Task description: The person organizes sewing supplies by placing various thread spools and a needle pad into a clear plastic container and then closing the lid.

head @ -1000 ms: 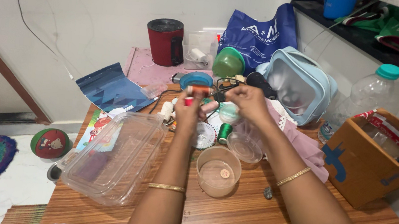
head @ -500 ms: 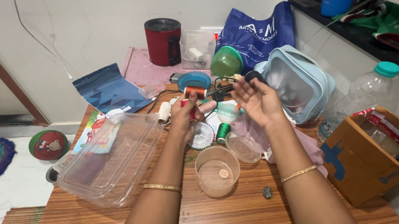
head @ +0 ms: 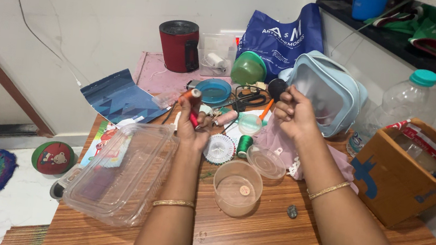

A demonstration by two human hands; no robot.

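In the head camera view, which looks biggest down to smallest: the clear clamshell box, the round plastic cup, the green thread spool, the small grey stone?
1. Clear clamshell box
2. Round plastic cup
3. Green thread spool
4. Small grey stone

All lie at a similar distance on the table, so the order seems sound.

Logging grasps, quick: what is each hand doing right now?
Left hand: closed on a red-brown thread spool.
Right hand: closed on a small dark thing, kind unclear.

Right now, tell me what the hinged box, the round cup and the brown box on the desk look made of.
Hinged box: thin clear plastic, glossy, see-through. Round cup: translucent plastic, likely; the wood grain shows through. Brown box: cardboard, matte, with raw cut edges. Desk: wood-grain surface, possibly laminate.
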